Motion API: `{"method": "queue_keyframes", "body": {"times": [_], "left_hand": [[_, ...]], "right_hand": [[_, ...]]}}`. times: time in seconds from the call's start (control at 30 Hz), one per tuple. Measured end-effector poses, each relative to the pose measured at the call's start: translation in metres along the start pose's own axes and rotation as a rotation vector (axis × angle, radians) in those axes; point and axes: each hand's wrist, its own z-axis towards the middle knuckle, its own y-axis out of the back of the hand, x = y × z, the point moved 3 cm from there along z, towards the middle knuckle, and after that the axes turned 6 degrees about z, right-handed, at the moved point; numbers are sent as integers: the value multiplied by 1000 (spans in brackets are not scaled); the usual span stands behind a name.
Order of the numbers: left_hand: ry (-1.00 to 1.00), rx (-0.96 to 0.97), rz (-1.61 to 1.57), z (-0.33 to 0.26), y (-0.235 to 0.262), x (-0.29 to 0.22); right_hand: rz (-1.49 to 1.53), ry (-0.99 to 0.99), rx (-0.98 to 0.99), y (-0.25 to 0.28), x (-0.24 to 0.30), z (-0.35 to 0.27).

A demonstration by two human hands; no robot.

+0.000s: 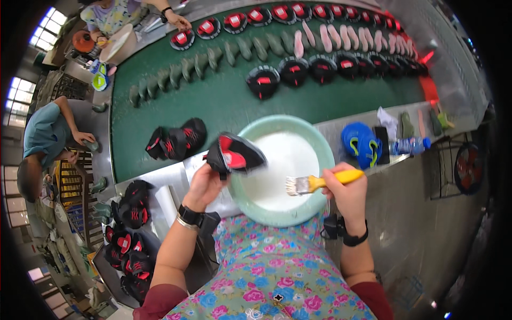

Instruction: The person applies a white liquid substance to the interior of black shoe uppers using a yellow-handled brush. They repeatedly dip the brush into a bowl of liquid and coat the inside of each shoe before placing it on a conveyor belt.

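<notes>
My left hand point(202, 189) is closed round a black-and-red shoe upper point(232, 156), held tilted over the left rim of a pale green basin point(246, 205). White liquid point(282, 154) fills much of the basin. In my right hand point(348, 194) is a paintbrush with a yellow handle point(349, 176). Its whitish bristles point(291, 186) point left, over the liquid and apart from the upper. A pair of black-and-red shoe uppers point(178, 140) rests on the green belt, left of the basin.
Across the green belt point(224, 101) run rows of shoe uppers point(264, 81), dark green pieces point(201, 65) and pink insoles point(334, 37). Blue shoes point(361, 144) and a bottle point(409, 145) stand right. More uppers point(133, 205) lie left. Co-workers point(45, 128) are at the left and far side.
</notes>
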Motion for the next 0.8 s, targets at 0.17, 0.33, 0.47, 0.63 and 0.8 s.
{"method": "queue_keyframes", "body": {"times": [0.17, 0.33, 0.47, 0.63, 0.8], "left_hand": [[-347, 12, 201, 134, 9, -68], [-232, -9, 137, 234, 3, -69], [-451, -272, 1247, 191, 33, -87], [-320, -545, 2284, 125, 94, -107], [-137, -614, 2095, 150, 111, -139]], "right_hand": [[53, 18, -70, 5, -3, 26], [63, -23, -30, 1, -13, 30], [50, -26, -90, 1, -15, 34], [-82, 125, 20, -20, -10, 49], [-16, 186, 94, -36, 1, 41]]}}
